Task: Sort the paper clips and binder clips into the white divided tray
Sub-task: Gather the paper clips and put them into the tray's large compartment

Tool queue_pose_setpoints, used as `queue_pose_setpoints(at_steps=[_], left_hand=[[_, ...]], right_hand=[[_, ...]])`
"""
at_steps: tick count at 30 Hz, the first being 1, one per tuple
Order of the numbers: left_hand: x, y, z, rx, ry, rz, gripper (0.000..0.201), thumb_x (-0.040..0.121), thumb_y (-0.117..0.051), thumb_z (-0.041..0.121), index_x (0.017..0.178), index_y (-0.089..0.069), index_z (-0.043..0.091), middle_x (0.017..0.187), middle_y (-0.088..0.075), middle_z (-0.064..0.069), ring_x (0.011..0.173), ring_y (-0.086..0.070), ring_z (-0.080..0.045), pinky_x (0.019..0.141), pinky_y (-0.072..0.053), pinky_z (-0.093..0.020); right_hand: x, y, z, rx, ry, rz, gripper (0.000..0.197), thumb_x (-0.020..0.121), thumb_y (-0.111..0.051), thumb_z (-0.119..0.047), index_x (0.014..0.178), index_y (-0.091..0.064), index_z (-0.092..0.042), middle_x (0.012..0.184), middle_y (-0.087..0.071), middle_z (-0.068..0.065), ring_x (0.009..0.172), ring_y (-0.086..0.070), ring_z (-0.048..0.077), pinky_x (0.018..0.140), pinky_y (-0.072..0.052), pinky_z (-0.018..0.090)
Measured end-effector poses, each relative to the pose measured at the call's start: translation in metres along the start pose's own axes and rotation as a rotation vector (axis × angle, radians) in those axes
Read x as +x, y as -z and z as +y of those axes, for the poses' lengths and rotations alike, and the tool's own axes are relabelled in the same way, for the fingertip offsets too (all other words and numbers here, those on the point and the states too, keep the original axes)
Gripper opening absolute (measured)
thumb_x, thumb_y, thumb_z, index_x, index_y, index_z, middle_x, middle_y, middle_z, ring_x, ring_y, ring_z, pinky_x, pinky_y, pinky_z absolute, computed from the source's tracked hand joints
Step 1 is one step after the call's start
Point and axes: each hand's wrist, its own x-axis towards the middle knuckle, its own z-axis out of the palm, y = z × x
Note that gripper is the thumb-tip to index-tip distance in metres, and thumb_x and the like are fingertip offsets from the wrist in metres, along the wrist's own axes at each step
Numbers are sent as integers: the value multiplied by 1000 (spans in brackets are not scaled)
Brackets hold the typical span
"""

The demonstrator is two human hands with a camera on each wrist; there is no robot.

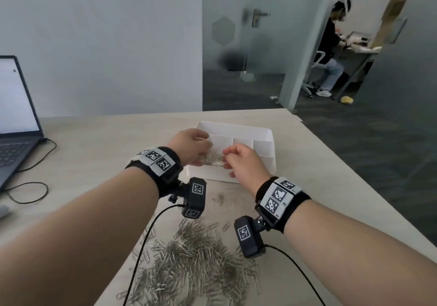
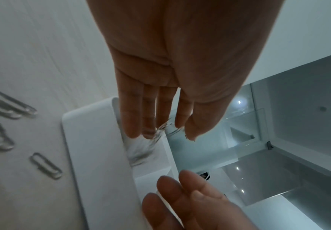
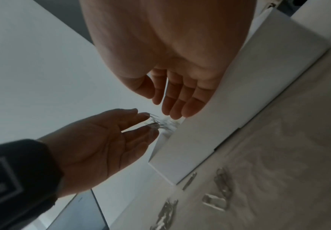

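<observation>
The white divided tray stands mid-table. Both hands hover over its near-left compartment. My left hand points its straight fingers down, and blurred silver paper clips are falling from them into that compartment. My right hand faces it with relaxed, nearly straight fingers and holds nothing. A small heap of clips lies in the compartment between the hands. The tray's other compartments look bare. A large pile of paper clips lies on the table in front of the tray. I see no binder clips.
A few loose clips lie just before the tray's near wall. An open laptop with a black cable sits at the left. The table's right edge runs diagonally. Wrist-camera cables cross the pile. A person sits at a desk in the far room.
</observation>
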Motion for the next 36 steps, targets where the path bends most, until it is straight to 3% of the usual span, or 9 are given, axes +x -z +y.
queue_pose_setpoints(at_steps=[5,10,12,15,19,25,29,33,36], left_hand=[[-25,14,-21,125,14,36,28,90,-63,20,118,-67,19,105,-70,-1,99,-67,-16,75,-62,-38],[-57,41,-44,339,49,97,15,91,-59,22,95,-74,22,101,-74,-3,87,-67,-21,75,-55,-35],[-70,48,-55,532,92,59,23,92,-56,22,109,-72,25,117,-70,-1,94,-63,-17,83,-48,-27],[-91,52,-64,728,195,-51,46,95,-52,25,141,-51,20,144,-53,-4,128,-51,-22,105,-39,-29],[-114,41,-67,868,155,-188,44,91,-51,27,133,-54,12,137,-55,-9,122,-54,-26,103,-43,-34],[-140,32,-63,796,41,-240,42,89,-53,36,130,-62,30,128,-66,7,115,-60,-13,101,-45,-29],[-133,40,-58,654,27,-177,25,87,-56,29,104,-73,36,97,-73,14,89,-67,-8,85,-54,-28],[-108,40,-58,697,29,-96,43,90,-56,33,133,-60,28,136,-59,6,122,-56,-16,103,-43,-30],[-84,30,-63,785,99,-187,60,88,-58,44,142,-48,19,147,-47,-2,132,-47,-22,108,-38,-34]], right_hand=[[-18,-10,5,-174,45,-90,20,89,-52,-20,87,-71,-25,93,-73,-2,89,-69,24,85,-58,45],[-27,-27,4,-422,98,-344,36,97,-47,-14,129,-63,-20,132,-63,0,102,-64,11,84,-48,19],[-28,-32,0,-552,123,-449,44,98,-48,-17,142,-53,-21,145,-53,1,117,-59,12,87,-40,16],[-28,-40,-6,-744,121,-549,58,96,-49,-28,153,-36,-23,159,-37,3,143,-38,20,110,-30,23],[-45,-44,-16,-891,168,-686,63,100,-44,-26,158,-22,-16,165,-22,7,150,-24,20,117,-19,23],[-66,-32,-10,-756,174,-767,54,94,-50,-22,148,-47,-26,151,-49,-3,136,-46,12,115,-33,29],[-63,-12,-9,-554,195,-538,34,95,-54,-23,126,-66,-27,129,-66,-10,116,-59,3,105,-43,23],[-41,3,-2,-628,162,-120,32,94,-49,-29,123,-64,-31,130,-61,-9,121,-55,14,103,-46,36],[-26,11,-1,-881,71,-15,42,90,-47,-34,131,-56,-37,142,-52,-9,131,-45,21,104,-39,43]])
